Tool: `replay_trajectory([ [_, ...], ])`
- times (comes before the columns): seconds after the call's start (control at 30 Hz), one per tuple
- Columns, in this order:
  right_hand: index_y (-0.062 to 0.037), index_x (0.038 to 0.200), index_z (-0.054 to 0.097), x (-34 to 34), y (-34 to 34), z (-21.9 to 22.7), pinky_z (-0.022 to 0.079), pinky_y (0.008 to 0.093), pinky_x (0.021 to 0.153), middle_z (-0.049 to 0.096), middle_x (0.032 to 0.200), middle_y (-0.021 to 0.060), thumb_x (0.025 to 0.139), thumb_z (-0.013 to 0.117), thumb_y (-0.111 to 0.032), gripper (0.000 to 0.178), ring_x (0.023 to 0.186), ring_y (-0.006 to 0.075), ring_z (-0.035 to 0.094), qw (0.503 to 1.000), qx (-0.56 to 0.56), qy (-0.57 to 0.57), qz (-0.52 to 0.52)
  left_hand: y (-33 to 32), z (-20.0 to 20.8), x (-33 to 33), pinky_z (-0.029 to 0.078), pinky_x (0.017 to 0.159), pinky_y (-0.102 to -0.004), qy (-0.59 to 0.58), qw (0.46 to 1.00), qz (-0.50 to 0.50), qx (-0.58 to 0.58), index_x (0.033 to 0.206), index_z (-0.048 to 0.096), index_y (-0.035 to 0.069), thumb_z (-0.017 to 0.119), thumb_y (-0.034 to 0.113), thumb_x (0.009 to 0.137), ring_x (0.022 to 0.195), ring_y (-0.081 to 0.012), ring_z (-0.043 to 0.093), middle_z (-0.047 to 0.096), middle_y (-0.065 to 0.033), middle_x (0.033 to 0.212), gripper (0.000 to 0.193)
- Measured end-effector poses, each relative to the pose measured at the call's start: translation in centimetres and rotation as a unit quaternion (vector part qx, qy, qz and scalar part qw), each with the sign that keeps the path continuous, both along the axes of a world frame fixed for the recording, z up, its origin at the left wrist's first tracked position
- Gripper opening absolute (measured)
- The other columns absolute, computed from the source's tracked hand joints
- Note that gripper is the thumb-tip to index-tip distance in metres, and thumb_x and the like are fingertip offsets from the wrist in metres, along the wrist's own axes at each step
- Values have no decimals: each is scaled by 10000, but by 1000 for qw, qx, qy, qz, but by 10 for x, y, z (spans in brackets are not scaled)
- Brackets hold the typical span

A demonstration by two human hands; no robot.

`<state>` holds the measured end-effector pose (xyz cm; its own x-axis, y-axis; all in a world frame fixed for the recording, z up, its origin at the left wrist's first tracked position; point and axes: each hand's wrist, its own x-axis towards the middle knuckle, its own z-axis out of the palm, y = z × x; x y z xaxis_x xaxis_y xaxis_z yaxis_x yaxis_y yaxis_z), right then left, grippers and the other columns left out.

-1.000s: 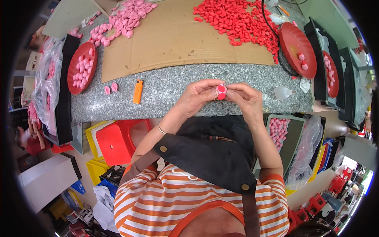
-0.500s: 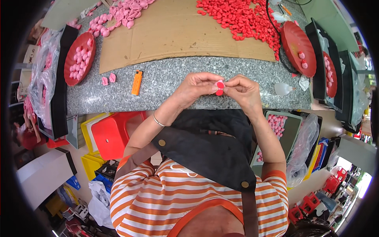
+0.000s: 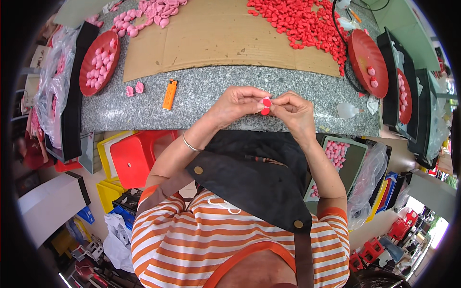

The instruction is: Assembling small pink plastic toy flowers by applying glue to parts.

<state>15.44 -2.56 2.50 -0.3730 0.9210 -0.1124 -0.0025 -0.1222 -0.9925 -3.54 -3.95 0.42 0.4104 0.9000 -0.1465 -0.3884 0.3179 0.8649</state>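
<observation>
My left hand (image 3: pixel 234 104) pinches a small pink piece with red parts (image 3: pixel 265 106) between thumb and fingertips, above the near edge of the grey speckled worktop (image 3: pixel 201 98). From the other side, the bent fingers and thumb of my right hand (image 3: pixel 295 113) close against the same piece and partly cover it. To the left lie an orange lighter (image 3: pixel 169 94) and two crumpled pink bits (image 3: pixel 139 87). A clear dropper bottle (image 3: pixel 347 110) rests to the right of my right hand.
Brown cardboard (image 3: pixel 211 48) covers the far worktop, with heaps of pink pieces (image 3: pixel 156 10) and red pieces (image 3: pixel 307 29). A red dish (image 3: pixel 115 60) of pink balls stands left; another red dish (image 3: pixel 367 48) holds two pieces on the right. A black cable (image 3: pixel 334 24) runs beside it.
The whole view has shifted slightly. Both hands keep almost the same pose around the small piece, which is turned a little.
</observation>
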Motion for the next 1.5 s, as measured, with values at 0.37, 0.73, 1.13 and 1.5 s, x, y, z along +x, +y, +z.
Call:
replay_trajectory([
  [0.37, 44, 870, 636, -9, 0, 5, 534, 238, 669, 559, 898, 57, 785, 609, 63, 91, 758, 134, 631, 999, -34, 2, 28, 4, 11, -17, 499, 802, -257, 79, 995, -60, 34, 1074, 591, -27, 604, 4, 824, 892, -129, 617, 644, -97, 975, 252],
  [0.73, 40, 852, 644, -14, 0, 6, 555, 268, 641, 595, 808, 76, 785, 614, 61, 76, 733, 171, 648, 990, -118, 53, 62, -4, 13, -26, 497, 780, -244, 20, 999, -43, -5, 995, 596, -3, 630, 25, 812, 875, -113, 611, 640, -73, 944, 189],
  [1.13, 45, 800, 637, -22, -4, 10, 565, 268, 632, 581, 793, 68, 775, 593, 89, 66, 710, 171, 650, 990, -124, 48, 50, -9, 7, -25, 488, 795, -257, 10, 1000, -28, -7, 952, 608, -8, 614, 7, 804, 873, -118, 612, 642, -80, 928, 149],
  [1.5, 47, 813, 639, -25, -4, 5, 564, 271, 642, 564, 802, 61, 787, 587, 76, 65, 720, 172, 649, 992, -111, 38, 45, -9, 5, -25, 480, 801, -260, 4, 1000, -23, -15, 932, 602, -3, 619, 16, 802, 872, -121, 610, 643, -84, 925, 133],
])
